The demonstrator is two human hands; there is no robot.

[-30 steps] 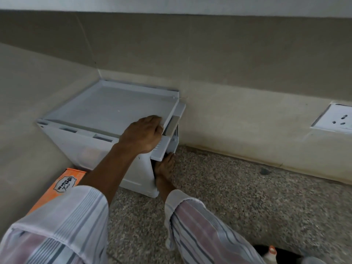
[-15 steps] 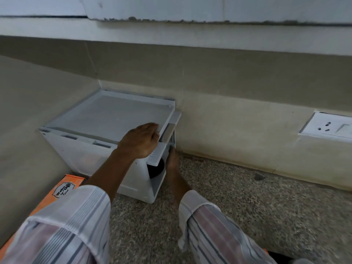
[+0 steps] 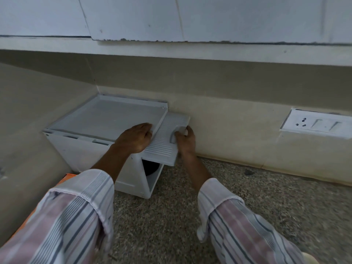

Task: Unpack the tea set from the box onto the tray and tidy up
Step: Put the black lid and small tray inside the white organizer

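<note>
A white plastic cabinet [image 3: 83,155] stands in the corner on the speckled floor. Its ribbed white door flap [image 3: 163,141] is lifted to about horizontal at the right end. My left hand [image 3: 133,139] presses flat on the cabinet's top edge beside the flap. My right hand [image 3: 183,139] grips the grey handle [image 3: 178,131] on the flap. Under the flap the cabinet's opening shows a dark round object [image 3: 150,166] inside. An orange box [image 3: 66,178] lies left of the cabinet, mostly hidden by my left sleeve.
Beige tiled walls meet in the corner behind the cabinet. A white socket plate with switches [image 3: 316,123] is set in the wall at right. Speckled stone floor [image 3: 247,197] spreads in front and to the right.
My right hand came out from under the flap and took the handle on top. The flap swung up from a slant to nearly level. My view rose.
</note>
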